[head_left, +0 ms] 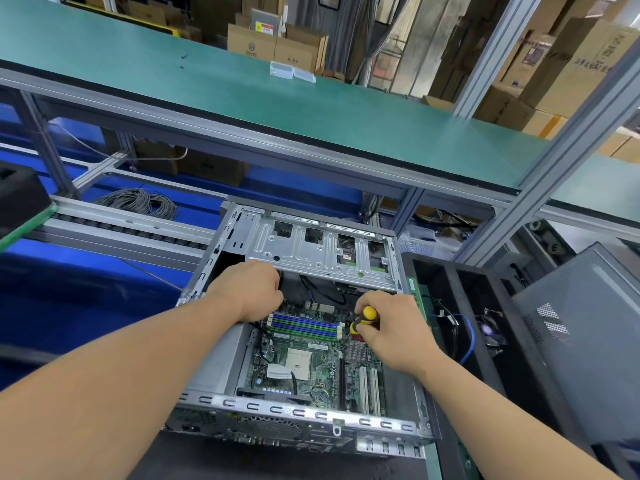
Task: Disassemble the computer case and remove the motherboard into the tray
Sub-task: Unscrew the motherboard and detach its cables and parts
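Your computer case (pixel 304 415) is bare stamped sheet metal, dull silver with a slight sheen. The motherboard (pixel 304 362) is glossy green laminate. Your screwdriver (pixel 362 318) handle is smooth yellow and black plastic. Upper left, the shelf top (pixel 207 88) is a matt green mat on a brushed aluminium frame (pixel 540 174). The boxes (pixel 277 46) at top are plain cardboard.

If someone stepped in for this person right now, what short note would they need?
Right hand: grip on a yellow-and-black screwdriver, tip down at the green motherboard.
Left hand: fingers curled down inside the open grey metal computer case; what they hold is hidden.
Done: side panel off.
Left: free the board, lift it into the black tray on the right.
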